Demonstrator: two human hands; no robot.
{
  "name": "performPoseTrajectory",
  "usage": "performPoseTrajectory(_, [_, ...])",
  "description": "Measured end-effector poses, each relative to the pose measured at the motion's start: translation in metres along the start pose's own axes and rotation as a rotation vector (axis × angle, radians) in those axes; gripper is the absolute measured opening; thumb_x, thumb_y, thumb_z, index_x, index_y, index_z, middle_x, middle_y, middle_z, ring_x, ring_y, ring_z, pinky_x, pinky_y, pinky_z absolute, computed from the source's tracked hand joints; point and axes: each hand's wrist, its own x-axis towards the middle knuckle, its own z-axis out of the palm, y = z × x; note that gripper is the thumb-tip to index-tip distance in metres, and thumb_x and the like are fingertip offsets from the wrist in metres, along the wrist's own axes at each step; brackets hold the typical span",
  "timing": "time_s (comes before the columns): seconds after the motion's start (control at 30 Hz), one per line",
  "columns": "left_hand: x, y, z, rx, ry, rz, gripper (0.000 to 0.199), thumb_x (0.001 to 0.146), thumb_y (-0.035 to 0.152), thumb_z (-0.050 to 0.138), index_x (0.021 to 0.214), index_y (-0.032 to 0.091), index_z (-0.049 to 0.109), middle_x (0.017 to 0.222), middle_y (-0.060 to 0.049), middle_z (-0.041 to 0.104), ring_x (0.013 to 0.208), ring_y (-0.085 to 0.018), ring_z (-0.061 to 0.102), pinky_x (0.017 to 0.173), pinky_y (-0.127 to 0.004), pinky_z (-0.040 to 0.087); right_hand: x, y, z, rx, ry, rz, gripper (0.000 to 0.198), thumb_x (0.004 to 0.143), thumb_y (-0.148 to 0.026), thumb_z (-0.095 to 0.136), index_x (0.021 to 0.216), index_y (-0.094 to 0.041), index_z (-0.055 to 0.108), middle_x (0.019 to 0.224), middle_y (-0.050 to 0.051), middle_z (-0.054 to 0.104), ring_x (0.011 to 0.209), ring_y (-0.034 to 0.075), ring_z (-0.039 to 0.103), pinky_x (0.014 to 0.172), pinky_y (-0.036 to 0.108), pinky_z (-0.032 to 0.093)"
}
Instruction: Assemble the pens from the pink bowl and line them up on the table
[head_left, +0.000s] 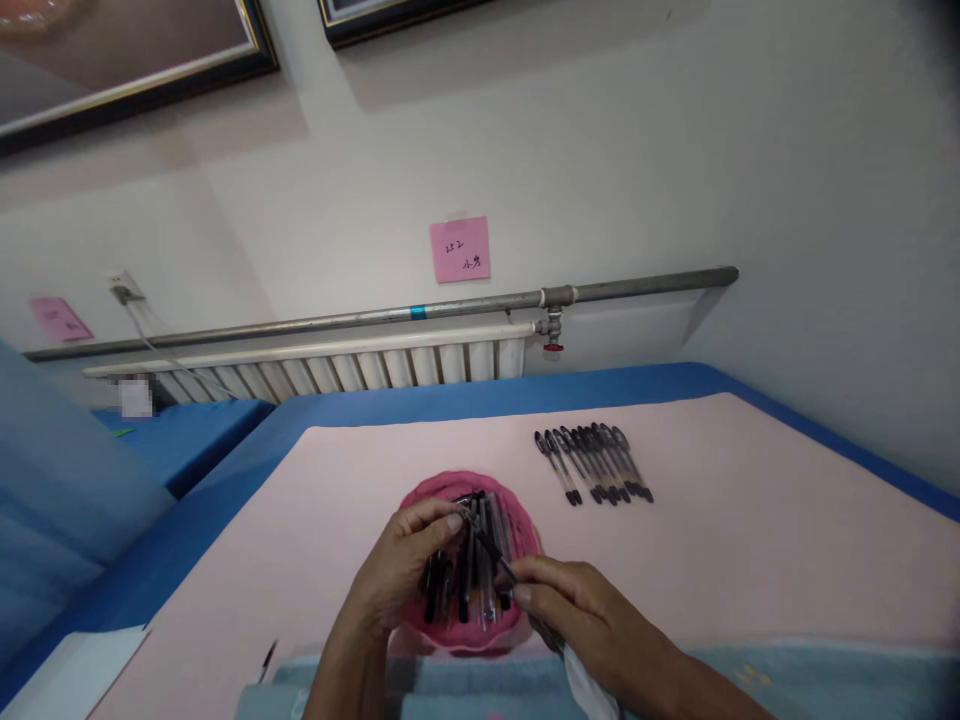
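Both hands meet over a pink basket (525,625) full of pen parts, clear barrels (487,590) and black pieces among them. Between them a thin, dark pen (491,548) slants. My left hand (397,565) pinches its upper end near the fingertips; whatever small part sits there is hard to make out. My right hand (577,615) grips the lower end between thumb and index finger. Beneath the right fingers shows another dark, slim piece, partly hidden. Beyond the basket to the right, several capped black pens (596,465) lie side by side in a row.
A pink sheet (322,510) covers the blue table (480,398). Light blue cloth (825,670) lies along the near edge, with a white piece (589,690) below my right hand. A small dark pen part (268,660) rests at the lower left. Behind stand a radiator (360,365) and pipe (645,284).
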Motion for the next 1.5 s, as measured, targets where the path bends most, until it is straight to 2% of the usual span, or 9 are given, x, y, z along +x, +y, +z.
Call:
performPoseTrajectory(0.27, [-0.004, 0.003, -0.01, 0.153, -0.059, 0.01, 0.018, 0.071, 0.027, 0.068, 0.085, 0.017, 0.071, 0.074, -0.001, 0.063, 0.069, -0.01, 0.051, 0.068, -0.022, 0.039, -0.001, -0.004, -0.002, -0.076, -0.064, 0.027, 0.02, 0.084, -0.025, 0.043, 0.068, -0.018, 0.051, 0.055, -0.005, 0.04, 0.052, 0.01, 0.037, 0.051, 0.022, 0.03])
performPoseTrajectory(0.43, [-0.004, 0.004, -0.012, 0.165, -0.078, -0.022, 0.016, 0.07, 0.025, 0.068, 0.083, 0.017, 0.071, 0.067, 0.0, 0.062, 0.063, -0.009, 0.051, 0.063, -0.022, 0.038, -0.001, -0.007, -0.006, -0.179, -0.124, 0.06, 0.019, 0.082, -0.02, 0.043, 0.063, -0.019, 0.047, 0.057, -0.005, 0.039, 0.054, 0.01, 0.036, 0.051, 0.021, 0.028])
performPoseTrajectory(0.63, [0.0, 0.001, -0.003, 0.019, -0.041, -0.073, 0.022, 0.067, 0.027, 0.072, 0.084, 0.014, 0.07, 0.072, -0.002, 0.064, 0.062, -0.009, 0.055, 0.063, -0.022, 0.043, 0.0, 0.001, -0.001, -0.263, -0.046, -0.031, 0.019, 0.084, -0.023, 0.043, 0.067, -0.019, 0.051, 0.061, -0.005, 0.045, 0.058, 0.01, 0.042, 0.056, 0.022, 0.032])
performPoseTrajectory(0.77, [0.001, -0.001, 0.008, -0.15, 0.049, -0.104, 0.024, 0.059, 0.025, 0.077, 0.077, 0.013, 0.067, 0.066, -0.001, 0.062, 0.056, -0.008, 0.056, 0.057, -0.021, 0.045, 0.0, 0.005, 0.004, -0.323, 0.099, -0.026, 0.009, 0.083, -0.026, 0.048, 0.083, -0.021, 0.055, 0.068, -0.004, 0.055, 0.063, 0.013, 0.049, 0.06, 0.023, 0.035])
performPoseTrajectory(0.87, [0.002, -0.003, 0.015, -0.264, 0.122, -0.124, 0.024, 0.057, 0.025, 0.079, 0.073, 0.013, 0.065, 0.062, 0.0, 0.062, 0.054, -0.008, 0.057, 0.053, -0.02, 0.046, 0.0, 0.005, 0.005, -0.371, 0.203, -0.009, 0.003, 0.079, -0.024, 0.052, 0.081, -0.021, 0.052, 0.07, -0.003, 0.059, 0.066, 0.014, 0.053, 0.061, 0.024, 0.036])
performPoseTrajectory(1.07, [0.001, -0.005, 0.024, -0.279, 0.104, -0.098, 0.024, 0.06, 0.026, 0.077, 0.077, 0.012, 0.066, 0.066, -0.002, 0.064, 0.058, -0.009, 0.059, 0.056, -0.02, 0.048, 0.0, 0.005, 0.005, -0.341, 0.199, -0.052, 0.014, 0.083, -0.026, 0.047, 0.072, -0.02, 0.052, 0.069, -0.001, 0.06, 0.066, 0.014, 0.054, 0.062, 0.024, 0.038])
performPoseTrajectory(1.2, [0.0, -0.006, 0.028, -0.308, 0.089, -0.072, 0.027, 0.061, 0.029, 0.076, 0.08, 0.013, 0.065, 0.071, -0.003, 0.065, 0.061, -0.01, 0.059, 0.059, -0.021, 0.049, 0.001, 0.009, 0.004, -0.264, 0.191, -0.055, 0.021, 0.086, -0.031, 0.042, 0.072, -0.02, 0.052, 0.061, -0.003, 0.05, 0.06, 0.013, 0.047, 0.057, 0.024, 0.037])
performPoseTrajectory(1.4, [0.001, -0.006, 0.033, -0.295, 0.174, -0.085, 0.027, 0.057, 0.029, 0.078, 0.073, 0.013, 0.063, 0.065, -0.001, 0.063, 0.056, -0.009, 0.058, 0.054, -0.02, 0.048, 0.002, 0.009, 0.004, -0.34, 0.229, -0.012, 0.012, 0.072, -0.019, 0.059, 0.082, -0.021, 0.051, 0.063, -0.006, 0.054, 0.059, 0.012, 0.049, 0.057, 0.024, 0.037])
performPoseTrajectory(1.5, [0.001, -0.005, 0.034, -0.296, 0.174, -0.08, 0.026, 0.057, 0.029, 0.079, 0.071, 0.013, 0.063, 0.063, 0.0, 0.062, 0.055, -0.008, 0.057, 0.054, -0.019, 0.048, 0.001, 0.009, 0.005, -0.395, 0.241, -0.042, 0.004, 0.077, -0.018, 0.051, 0.074, -0.02, 0.051, 0.069, -0.001, 0.061, 0.064, 0.014, 0.054, 0.061, 0.026, 0.039])
